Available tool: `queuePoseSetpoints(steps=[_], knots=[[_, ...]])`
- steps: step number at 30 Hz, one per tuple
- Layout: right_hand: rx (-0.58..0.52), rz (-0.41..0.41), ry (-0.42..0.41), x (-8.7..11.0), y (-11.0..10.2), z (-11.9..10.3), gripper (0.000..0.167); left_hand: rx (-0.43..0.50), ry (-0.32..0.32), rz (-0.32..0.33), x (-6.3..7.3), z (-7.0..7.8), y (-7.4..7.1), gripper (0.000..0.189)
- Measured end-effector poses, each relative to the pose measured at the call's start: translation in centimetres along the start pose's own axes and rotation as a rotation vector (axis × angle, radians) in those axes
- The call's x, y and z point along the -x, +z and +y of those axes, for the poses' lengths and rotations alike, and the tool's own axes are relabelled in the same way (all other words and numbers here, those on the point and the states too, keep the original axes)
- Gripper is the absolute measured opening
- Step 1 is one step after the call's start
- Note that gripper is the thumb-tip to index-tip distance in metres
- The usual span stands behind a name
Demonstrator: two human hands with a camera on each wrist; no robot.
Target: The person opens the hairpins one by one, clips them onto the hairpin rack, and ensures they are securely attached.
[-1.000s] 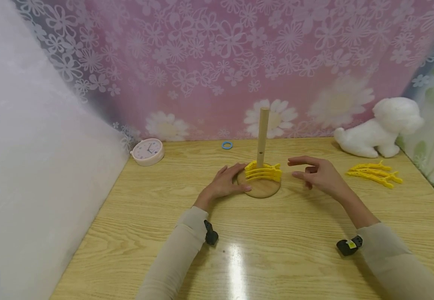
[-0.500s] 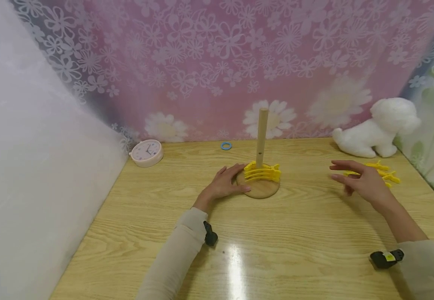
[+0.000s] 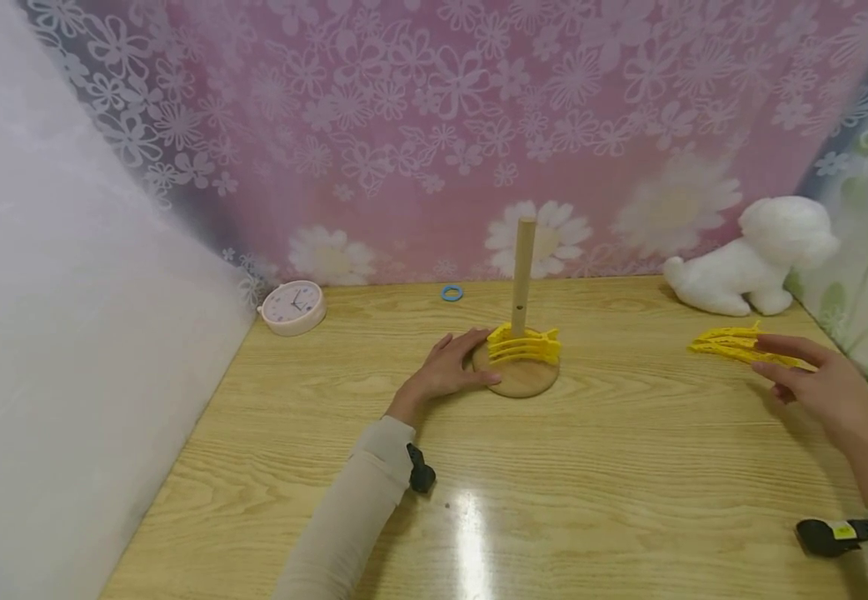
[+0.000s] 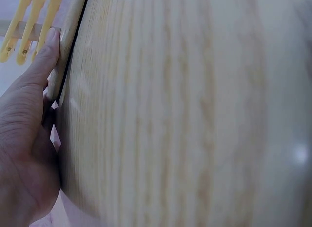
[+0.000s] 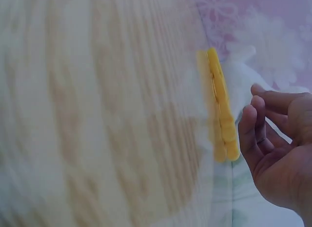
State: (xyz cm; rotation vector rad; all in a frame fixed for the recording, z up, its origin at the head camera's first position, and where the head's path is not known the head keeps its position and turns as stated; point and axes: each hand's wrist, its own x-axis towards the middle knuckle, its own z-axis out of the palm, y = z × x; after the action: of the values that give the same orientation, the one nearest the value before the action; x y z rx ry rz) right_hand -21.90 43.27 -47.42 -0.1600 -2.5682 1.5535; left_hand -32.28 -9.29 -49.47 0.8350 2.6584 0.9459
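The left hand (image 3: 445,367) grips the left rim of the round wooden base (image 3: 520,383), thumb near, fingers far; the right hand (image 3: 827,387), loosely curled and holding nothing, hovers at the loose yellow clips (image 5: 223,110) on the right of the table (image 3: 591,475). Work looks partly done: at least three stacked yellow clips (image 3: 524,350) sit low on the wooden post (image 3: 524,271), while the loose ones remain off it.
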Motion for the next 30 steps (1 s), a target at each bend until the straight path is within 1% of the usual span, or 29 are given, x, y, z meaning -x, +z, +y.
queuePoseSetpoints(steps=[4, 7, 11, 16, 21, 25, 30], knots=[[-0.022, 0.077, 0.076, 0.1, -0.7, 0.9, 0.03, -0.009, -0.006, 0.001, 0.0, -0.1, 0.0, 0.088], [-0.012, 0.096, 0.108, 0.0, -0.9, 1.2, 0.034, -0.022, -0.01, 0.004, -0.1, -0.1, 0.1, 0.088], [-0.015, 0.07, 0.124, -0.3, -1.0, 1.7, 0.037, -0.022, -0.014, 0.004, 0.0, 0.0, 0.1, 0.088], [-0.032, 0.046, 0.14, -0.8, -1.0, 2.1, 0.034, -0.011, -0.008, -0.001, 0.0, 0.2, 0.0, 0.087], [-0.054, 0.026, 0.131, -1.0, -0.5, 1.9, 0.034, -0.015, 0.007, 0.01, 0.0, 0.1, 0.0, 0.086], [-0.082, 0.014, 0.121, -1.0, -0.2, 1.6, 0.032, -0.001, 0.001, 0.003, 0.0, 0.0, 0.0, 0.087], [-0.107, 0.01, 0.132, -1.1, 0.1, 1.4, 0.028, 0.009, 0.0, 0.001, 0.0, -0.1, 0.0, 0.088]])
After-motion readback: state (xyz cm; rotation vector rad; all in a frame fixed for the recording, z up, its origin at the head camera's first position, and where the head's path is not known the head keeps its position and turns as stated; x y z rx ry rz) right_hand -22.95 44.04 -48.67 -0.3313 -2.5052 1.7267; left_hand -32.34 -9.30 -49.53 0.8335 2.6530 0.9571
